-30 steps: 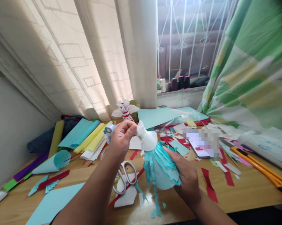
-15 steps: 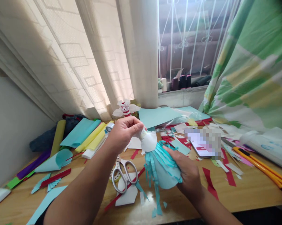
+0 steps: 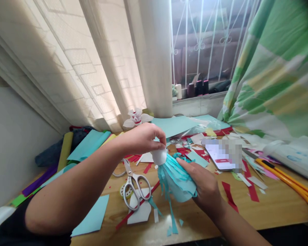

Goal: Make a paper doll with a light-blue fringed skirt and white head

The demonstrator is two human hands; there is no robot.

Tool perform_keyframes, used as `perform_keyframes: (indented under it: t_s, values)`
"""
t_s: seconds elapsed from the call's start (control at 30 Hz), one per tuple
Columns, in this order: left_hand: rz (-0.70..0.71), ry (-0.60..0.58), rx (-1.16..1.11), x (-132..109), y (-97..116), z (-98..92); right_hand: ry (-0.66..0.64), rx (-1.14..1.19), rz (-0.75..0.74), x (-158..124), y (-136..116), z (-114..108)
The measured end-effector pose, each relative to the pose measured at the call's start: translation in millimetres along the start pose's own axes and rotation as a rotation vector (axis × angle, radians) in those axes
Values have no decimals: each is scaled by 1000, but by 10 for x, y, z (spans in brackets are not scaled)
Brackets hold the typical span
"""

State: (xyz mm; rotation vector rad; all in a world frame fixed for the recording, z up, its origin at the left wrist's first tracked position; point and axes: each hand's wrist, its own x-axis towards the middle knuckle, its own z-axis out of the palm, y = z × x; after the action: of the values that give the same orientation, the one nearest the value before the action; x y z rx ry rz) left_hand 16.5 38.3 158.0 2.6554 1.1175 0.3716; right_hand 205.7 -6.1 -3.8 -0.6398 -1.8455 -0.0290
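Both my hands hold a paper doll above the wooden table (image 3: 271, 208). The doll has a white paper top (image 3: 159, 156) and a teal fringed paper skirt (image 3: 174, 177). My left hand (image 3: 143, 138) is closed over the white top, fingers pinched around it from above. My right hand (image 3: 205, 186) wraps the lower right side of the teal skirt, fingers curled on it. Teal strips hang down from the skirt toward the table.
White-handled scissors (image 3: 134, 186) and a tape roll (image 3: 125, 192) lie just left of the doll. Rolled coloured papers (image 3: 89, 145) sit at the left, a finished white-and-red paper doll (image 3: 136, 118) by the curtain, a phone (image 3: 222, 155) and orange cutter (image 3: 287, 177) at right, scraps everywhere.
My left hand has turned over and closed down on the doll's white top, my forearm swinging across the left. The doll sits slightly lower; my right hand kept its hold.
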Motion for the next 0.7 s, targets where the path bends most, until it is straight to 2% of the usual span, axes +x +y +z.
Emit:
perform_keyframes:
  t_s: [0.33, 0.6, 0.67, 0.7]
  values:
    - [49, 15, -1, 75, 75, 32, -1, -18, 6, 48, -5, -73]
    - [28, -62, -122, 102, 35, -15, 17, -45, 13, 16, 20, -35]
    - [-21, -14, -232, 112, 22, -61, 20, -36, 20, -4, 41, -17]
    - [-46, 68, -290, 117, 17, -80, 20, -33, 24, -12, 50, -9]
